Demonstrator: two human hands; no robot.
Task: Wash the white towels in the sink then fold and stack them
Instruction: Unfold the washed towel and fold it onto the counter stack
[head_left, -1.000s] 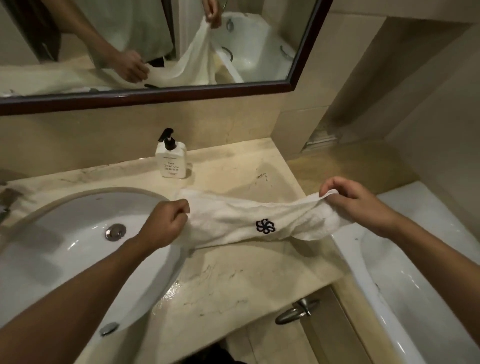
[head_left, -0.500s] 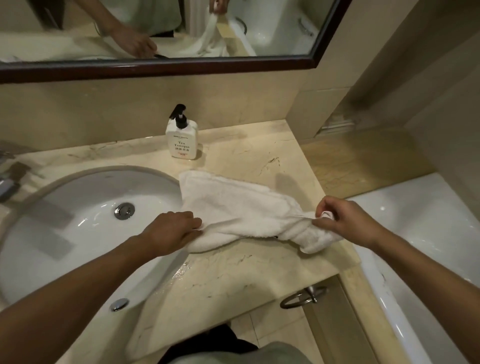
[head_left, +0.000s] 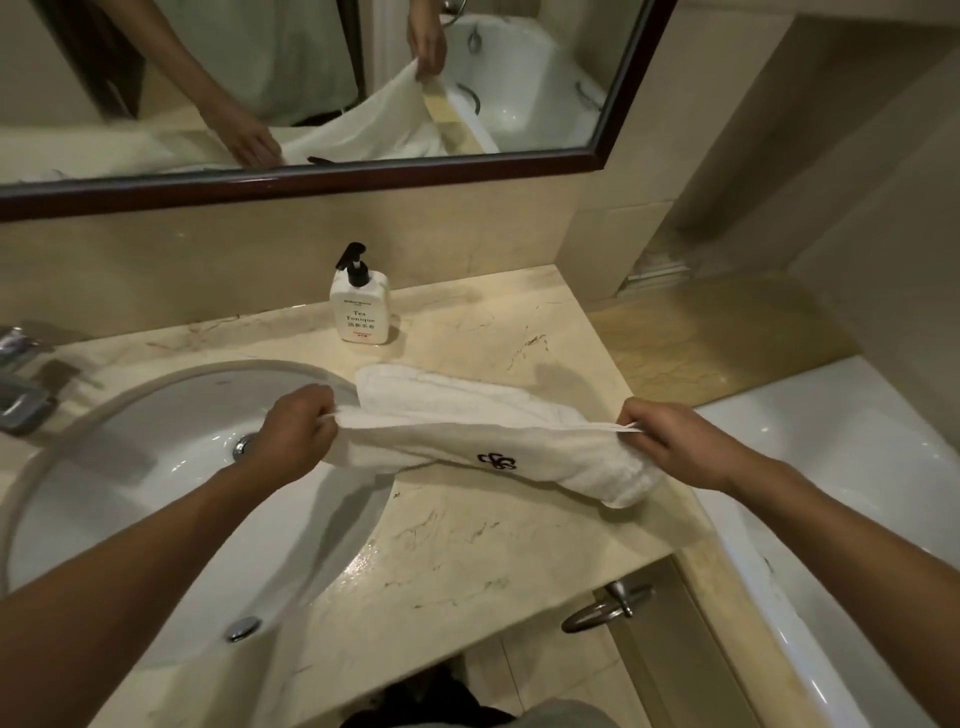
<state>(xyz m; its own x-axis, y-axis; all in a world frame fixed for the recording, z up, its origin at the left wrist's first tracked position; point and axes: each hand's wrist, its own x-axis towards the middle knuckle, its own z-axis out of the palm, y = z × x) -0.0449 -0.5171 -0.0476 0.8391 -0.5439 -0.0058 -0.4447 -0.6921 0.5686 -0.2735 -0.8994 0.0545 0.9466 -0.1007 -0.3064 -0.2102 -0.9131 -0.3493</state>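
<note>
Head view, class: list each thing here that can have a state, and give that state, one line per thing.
Towel: stretched between both hands, partly folded, far part on the counter.
Left hand: grips the towel's left end.
Right hand: pinches the towel's right end.
Sink: no standing water visible.
Soap bottle: upright.

White towel (head_left: 467, 431) with dark emblem (head_left: 497, 460); beige marble counter (head_left: 467, 545)
</note>
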